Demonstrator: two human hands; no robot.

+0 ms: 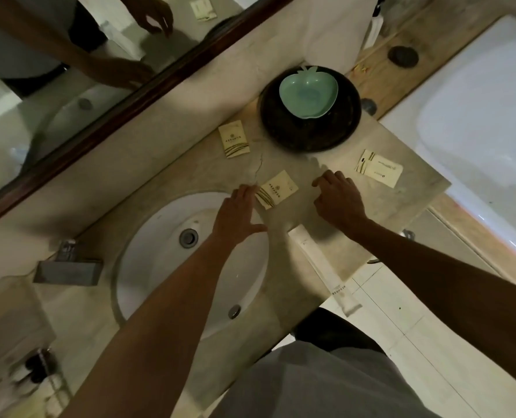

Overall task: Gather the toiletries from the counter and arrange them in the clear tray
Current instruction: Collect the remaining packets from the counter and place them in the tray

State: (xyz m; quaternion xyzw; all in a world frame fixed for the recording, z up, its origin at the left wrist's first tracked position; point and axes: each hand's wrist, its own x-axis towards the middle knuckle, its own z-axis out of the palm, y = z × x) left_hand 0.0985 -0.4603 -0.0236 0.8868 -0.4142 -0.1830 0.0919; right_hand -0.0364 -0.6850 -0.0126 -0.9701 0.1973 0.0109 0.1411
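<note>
progress: nothing gathering yet, four toiletries lying around sink (172, 267) on worktop (326, 182) | left hand (235, 215) released, touching nearest sachet (276, 190) | right hand (338, 197) released, resting | clear tray: not seeing

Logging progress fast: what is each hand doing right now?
Left hand: open, fingertips at the edge of a cream packet, holding nothing.
Right hand: open, fingers curled on the counter, empty.
</note>
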